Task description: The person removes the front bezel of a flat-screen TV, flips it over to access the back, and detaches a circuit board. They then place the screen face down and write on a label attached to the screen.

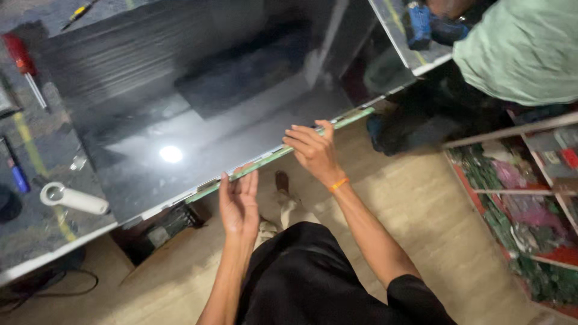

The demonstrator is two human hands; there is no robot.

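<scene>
Black clothing (313, 277) of the person fills the bottom of the view. On the bench lies a big dark glossy panel (198, 114), already flat, with its green strip (274, 155) along the near edge exposed; I judge that the work on this edge is only starting. Left hand (239, 204) is open, palm turned inward, just below the strip and maybe not touching. Right hand (313, 149) rests spread fingers on the edge, grasping nothing.
</scene>
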